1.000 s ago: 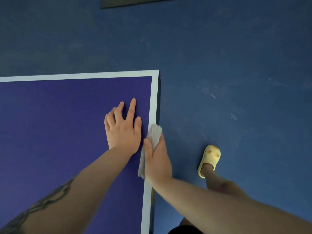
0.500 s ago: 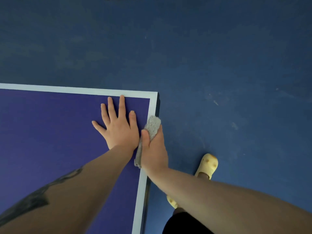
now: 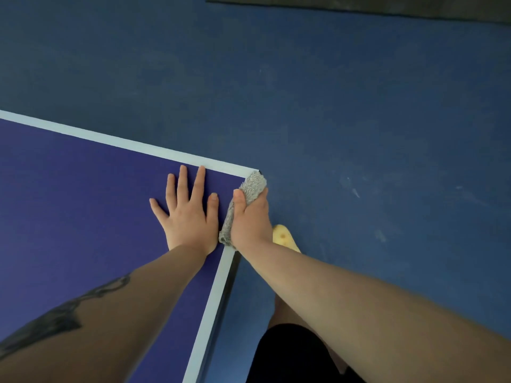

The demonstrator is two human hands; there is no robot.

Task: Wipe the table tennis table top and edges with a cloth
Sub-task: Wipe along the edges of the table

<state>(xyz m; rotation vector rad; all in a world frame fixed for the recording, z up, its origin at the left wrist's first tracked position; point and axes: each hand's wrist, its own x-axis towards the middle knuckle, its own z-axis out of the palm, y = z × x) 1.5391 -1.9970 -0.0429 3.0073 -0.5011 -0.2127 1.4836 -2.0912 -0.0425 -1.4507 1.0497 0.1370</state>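
Observation:
The table tennis table (image 3: 69, 211) has a purple-blue top with a pale border line, and its right-hand corner sits near the middle of the view. My left hand (image 3: 190, 214) lies flat on the top, fingers spread, just inside that corner. A grey fluffy cloth (image 3: 253, 186) is folded over the right side edge, its tip at the corner. My right hand (image 3: 250, 219) grips the cloth against the edge with the thumb on top. The fingers are hidden over the side.
Blue floor (image 3: 359, 134) surrounds the table on the far and right sides. A yellow clog (image 3: 283, 237) on my foot stands on the floor right beside the table edge, under my right wrist. A dark strip (image 3: 359, 4) runs along the top of the view.
My right hand has slid the cloth forward along the right side edge, from well short of the corner to the corner itself. My left hand moved forward with it and spread its fingers.

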